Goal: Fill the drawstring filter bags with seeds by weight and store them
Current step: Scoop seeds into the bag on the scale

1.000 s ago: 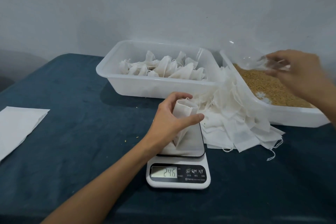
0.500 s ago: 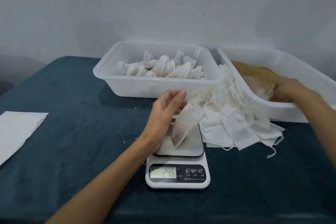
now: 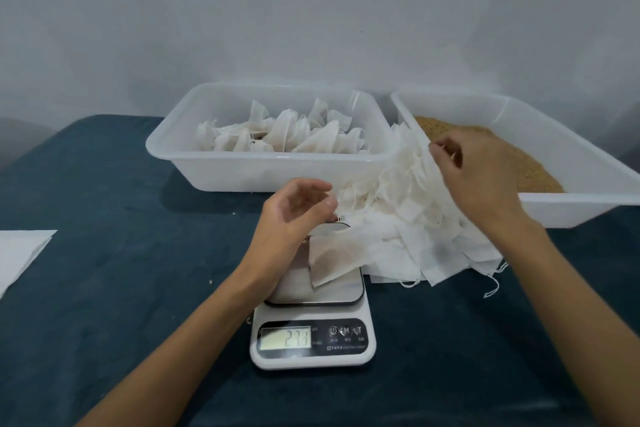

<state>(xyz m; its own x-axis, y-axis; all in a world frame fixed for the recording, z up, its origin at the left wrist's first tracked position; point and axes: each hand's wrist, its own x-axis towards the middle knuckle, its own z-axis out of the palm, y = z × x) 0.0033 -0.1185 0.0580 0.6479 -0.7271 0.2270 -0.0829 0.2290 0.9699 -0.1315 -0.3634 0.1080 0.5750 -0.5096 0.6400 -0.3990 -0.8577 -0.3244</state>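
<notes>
A filter bag (image 3: 332, 262) partly filled with seeds lies slumped on the plate of the white scale (image 3: 313, 343), which reads 27.3. My left hand (image 3: 294, 215) hovers just above the bag with its fingers loosely curled and holds nothing. My right hand (image 3: 481, 180) is over the loose pile of empty bags (image 3: 408, 232), fingertips pinched together on what looks like a few seeds. Just behind that hand, the seed tray (image 3: 588, 208) holds brown seeds (image 3: 533, 166). Several filled bags (image 3: 287, 135) sit in the storage tray (image 3: 263, 172).
A white sheet (image 3: 20, 253) lies at the table's left edge. The dark blue cloth (image 3: 121, 270) covers the table, with a few stray seeds on it left of the scale. A grey wall stands close behind both trays.
My left hand let go of the bag, which now lies on the scale plate; the reading rose from 24.6 to 27.3. My right hand dropped the clear cup into the seed tray and lifted out.
</notes>
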